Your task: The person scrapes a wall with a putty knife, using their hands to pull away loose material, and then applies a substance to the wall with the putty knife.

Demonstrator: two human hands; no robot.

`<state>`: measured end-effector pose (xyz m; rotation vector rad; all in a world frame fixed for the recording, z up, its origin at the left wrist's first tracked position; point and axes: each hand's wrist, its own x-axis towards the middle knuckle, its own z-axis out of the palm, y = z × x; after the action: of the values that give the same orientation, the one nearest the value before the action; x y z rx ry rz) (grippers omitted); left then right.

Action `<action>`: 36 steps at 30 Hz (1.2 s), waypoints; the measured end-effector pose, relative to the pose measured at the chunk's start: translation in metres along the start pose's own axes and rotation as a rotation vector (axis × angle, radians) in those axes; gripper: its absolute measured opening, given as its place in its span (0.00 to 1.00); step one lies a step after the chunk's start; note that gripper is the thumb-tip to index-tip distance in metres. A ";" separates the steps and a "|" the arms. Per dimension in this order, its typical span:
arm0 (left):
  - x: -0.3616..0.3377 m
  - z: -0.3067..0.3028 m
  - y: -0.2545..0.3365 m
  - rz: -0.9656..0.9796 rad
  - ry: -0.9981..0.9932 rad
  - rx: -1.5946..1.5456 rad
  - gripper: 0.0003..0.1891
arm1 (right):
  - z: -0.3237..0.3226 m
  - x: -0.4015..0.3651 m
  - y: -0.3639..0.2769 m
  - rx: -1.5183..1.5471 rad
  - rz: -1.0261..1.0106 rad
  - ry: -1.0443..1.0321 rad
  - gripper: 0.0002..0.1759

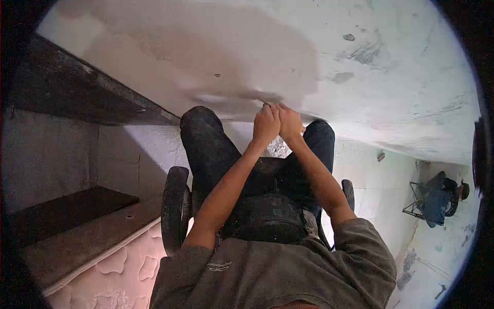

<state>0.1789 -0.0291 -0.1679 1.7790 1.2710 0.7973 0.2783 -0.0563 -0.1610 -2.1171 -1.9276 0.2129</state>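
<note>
My left hand (266, 125) and my right hand (290, 122) are side by side, touching, in front of my knees. Both have their fingers closed. Just beyond the fingertips, a thin, dull edge or tip (261, 100) shows against the pale, stained surface (267, 56). The fingers hide most of whatever they hold, so its kind cannot be made out. Below the hands, between my legs, lies a crumpled, silvery-white patch (278, 148), partly covered by my wrists.
I sit in a chair with black armrests (176, 206). A dark ledge (103, 85) runs along the left, above a quilted pink mattress (110, 273). At the far right stands a folding chair (413, 203) with dark blue cloth (435, 200) on it.
</note>
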 end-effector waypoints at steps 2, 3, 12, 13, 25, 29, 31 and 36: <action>-0.002 -0.001 0.005 -0.052 -0.017 -0.023 0.19 | 0.004 0.000 0.002 -0.012 0.017 -0.025 0.13; 0.000 0.003 0.000 -0.036 0.002 -0.015 0.20 | 0.006 0.002 0.004 -0.024 0.028 -0.046 0.13; 0.003 0.016 -0.028 0.124 0.037 0.057 0.19 | 0.007 0.001 0.002 0.026 0.012 -0.022 0.14; 0.001 0.014 -0.025 0.155 0.074 0.050 0.19 | 0.010 0.002 0.003 0.026 0.012 -0.023 0.14; 0.003 0.001 -0.012 0.108 0.061 0.056 0.18 | 0.009 0.008 0.004 0.006 -0.122 0.119 0.16; 0.004 0.009 -0.023 0.305 0.009 0.298 0.19 | 0.003 0.008 0.002 -0.126 -0.054 -0.053 0.15; 0.007 0.006 -0.013 -0.012 0.064 -0.015 0.21 | -0.001 0.011 0.001 -0.171 -0.038 -0.100 0.15; 0.002 0.001 -0.017 -0.041 0.049 -0.045 0.23 | 0.007 0.010 -0.004 -0.107 -0.129 -0.008 0.14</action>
<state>0.1731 -0.0240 -0.1830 1.7019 1.3067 0.8447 0.2736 -0.0456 -0.1654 -2.0488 -2.1151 0.0951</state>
